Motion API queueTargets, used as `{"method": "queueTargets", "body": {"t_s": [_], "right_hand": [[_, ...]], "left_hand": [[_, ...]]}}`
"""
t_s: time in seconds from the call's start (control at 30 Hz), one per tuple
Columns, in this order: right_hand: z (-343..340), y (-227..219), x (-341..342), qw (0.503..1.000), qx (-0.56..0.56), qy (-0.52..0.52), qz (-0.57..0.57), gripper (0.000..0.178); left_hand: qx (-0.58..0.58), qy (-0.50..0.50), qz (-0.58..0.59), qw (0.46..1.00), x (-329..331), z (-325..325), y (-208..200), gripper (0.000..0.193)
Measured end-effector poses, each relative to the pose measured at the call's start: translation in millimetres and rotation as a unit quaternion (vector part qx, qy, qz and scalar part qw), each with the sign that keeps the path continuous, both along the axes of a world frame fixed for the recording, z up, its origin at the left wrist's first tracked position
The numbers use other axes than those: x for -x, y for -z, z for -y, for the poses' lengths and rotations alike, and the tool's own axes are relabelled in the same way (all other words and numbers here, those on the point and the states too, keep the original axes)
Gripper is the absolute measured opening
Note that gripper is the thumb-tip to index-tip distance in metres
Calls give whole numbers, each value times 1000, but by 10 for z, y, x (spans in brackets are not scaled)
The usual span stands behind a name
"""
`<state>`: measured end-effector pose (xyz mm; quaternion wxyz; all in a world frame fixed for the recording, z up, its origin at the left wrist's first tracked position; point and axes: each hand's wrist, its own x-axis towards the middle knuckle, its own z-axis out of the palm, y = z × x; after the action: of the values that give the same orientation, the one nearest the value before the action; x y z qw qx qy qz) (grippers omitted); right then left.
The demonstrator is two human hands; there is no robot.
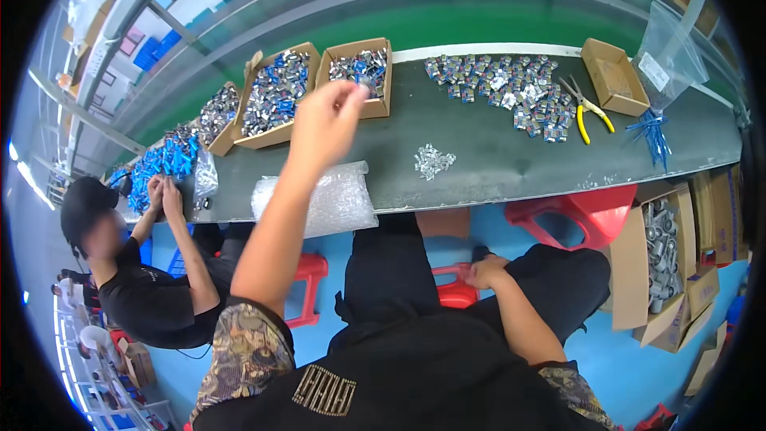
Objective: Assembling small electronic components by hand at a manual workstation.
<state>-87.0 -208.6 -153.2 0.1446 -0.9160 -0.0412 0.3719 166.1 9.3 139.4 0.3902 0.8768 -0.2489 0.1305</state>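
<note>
My left hand is stretched out over a cardboard box of small silver and blue metal parts. Thumb and fingers are pinched together at the box's near side, around something small and greyish that I cannot make out. Low beside my bent leg, my right hand is in front of a red stool. Its fingers are curled closed, and what they hold, if anything, is hidden. On the table between the hands sit a roll of bubble wrap and a small heap of clear or silvery pieces.
Many small metal parts lie spread at the back right, beside yellow-handled pliers, an open box and blue ties. A co-worker handles blue parts on the left. A carton of grey fittings stands at lower right.
</note>
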Motion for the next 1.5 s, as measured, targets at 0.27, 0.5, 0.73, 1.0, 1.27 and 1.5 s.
{"method": "queueTargets", "body": {"t_s": [0.27,0.5,0.73,1.0,1.27,1.5], "right_hand": [[1,783,52,827,-430,351,-95,24],[79,687,61,832,-397,386,18,21],[66,-1274,-249,757,-591,193,-201,32],[911,-2133,-1054,646,-316,419,555,24],[856,-2089,-1185,699,94,234,669,33],[817,-2070,-1314,707,133,223,658,23]], "left_hand": [[-354,-154,-3,922,-1045,-7,116,35],[-169,-58,88,980,-554,354,-68,34],[-108,183,45,976,145,507,-121,41],[-96,302,-70,946,-355,863,330,44],[131,256,-93,953,-505,941,723,38],[144,293,-168,930,-366,883,609,38]]}}
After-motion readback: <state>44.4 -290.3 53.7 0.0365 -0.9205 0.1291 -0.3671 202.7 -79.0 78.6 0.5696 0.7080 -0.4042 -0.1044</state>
